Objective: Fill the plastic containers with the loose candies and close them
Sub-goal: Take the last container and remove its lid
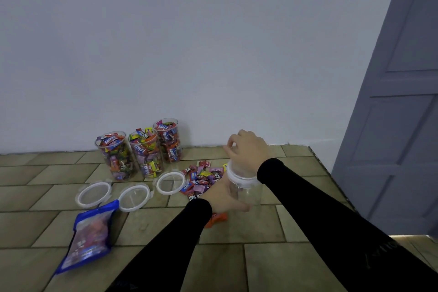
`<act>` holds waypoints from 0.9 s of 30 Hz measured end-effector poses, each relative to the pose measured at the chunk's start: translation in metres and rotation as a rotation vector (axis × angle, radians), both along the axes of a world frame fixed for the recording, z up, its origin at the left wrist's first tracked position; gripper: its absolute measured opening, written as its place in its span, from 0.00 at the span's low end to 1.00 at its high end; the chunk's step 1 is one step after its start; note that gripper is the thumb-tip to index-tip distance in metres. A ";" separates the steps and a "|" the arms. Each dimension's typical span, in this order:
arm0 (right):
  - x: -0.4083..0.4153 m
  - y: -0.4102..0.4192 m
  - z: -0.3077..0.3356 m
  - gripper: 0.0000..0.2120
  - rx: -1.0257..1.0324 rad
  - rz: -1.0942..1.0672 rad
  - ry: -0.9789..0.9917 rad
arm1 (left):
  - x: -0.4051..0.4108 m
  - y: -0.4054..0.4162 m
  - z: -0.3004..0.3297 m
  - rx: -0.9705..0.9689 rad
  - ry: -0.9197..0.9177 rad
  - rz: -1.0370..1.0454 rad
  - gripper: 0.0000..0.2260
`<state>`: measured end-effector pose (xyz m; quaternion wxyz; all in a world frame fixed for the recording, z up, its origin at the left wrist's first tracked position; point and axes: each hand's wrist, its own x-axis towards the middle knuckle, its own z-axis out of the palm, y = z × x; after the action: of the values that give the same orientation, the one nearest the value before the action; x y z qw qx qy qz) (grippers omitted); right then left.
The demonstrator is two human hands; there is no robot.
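Gripping the clear jar (246,193) round its body, the left hand (224,199) holds it above the tiled floor (260,268); the right hand (246,149) rests curled on its white lid (239,176). Loose candies (203,179) lie just behind. Three filled jars (142,149) stand uncovered by the wall, three lids (132,197) before them, a blue bag (90,237) nearby

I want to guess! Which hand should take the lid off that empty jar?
Probably the right hand: it already rests on the lid. The left hand grips the empty jar, steadying it.
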<state>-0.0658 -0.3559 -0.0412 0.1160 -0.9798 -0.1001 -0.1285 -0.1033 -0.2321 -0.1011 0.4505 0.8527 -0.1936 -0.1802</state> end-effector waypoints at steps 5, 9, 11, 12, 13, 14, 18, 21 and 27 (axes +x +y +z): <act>-0.046 0.033 0.015 0.19 -0.350 -0.098 0.168 | -0.003 -0.002 0.004 0.155 -0.038 0.038 0.06; -0.051 0.043 0.004 0.22 -0.484 -0.191 0.318 | -0.006 -0.003 0.001 0.250 -0.089 -0.003 0.12; -0.049 0.046 -0.005 0.27 -0.508 -0.171 0.334 | -0.009 -0.002 0.002 0.300 -0.113 -0.018 0.16; -0.046 0.047 -0.009 0.29 -0.529 -0.168 0.321 | -0.008 -0.002 0.002 0.326 -0.125 -0.017 0.17; -0.043 0.047 -0.015 0.30 -0.548 -0.168 0.314 | -0.008 -0.003 0.002 0.342 -0.129 -0.008 0.17; -0.040 0.047 -0.020 0.31 -0.541 -0.189 0.318 | -0.007 -0.003 0.001 0.352 -0.121 0.002 0.17; -0.028 0.049 -0.033 0.34 -0.387 -0.302 0.405 | -0.010 -0.007 0.001 0.361 -0.110 0.015 0.16; -0.036 0.049 -0.024 0.29 -0.362 -0.247 0.393 | -0.016 -0.005 0.003 0.312 -0.116 0.002 0.21; -0.074 -0.002 0.021 0.08 -0.284 0.164 0.263 | -0.019 -0.010 -0.005 0.071 -0.082 0.083 0.27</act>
<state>-0.1402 -0.3580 -0.0200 -0.0010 -0.9832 -0.1807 0.0259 -0.1224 -0.2420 -0.1058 0.4190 0.8820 -0.1698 -0.1332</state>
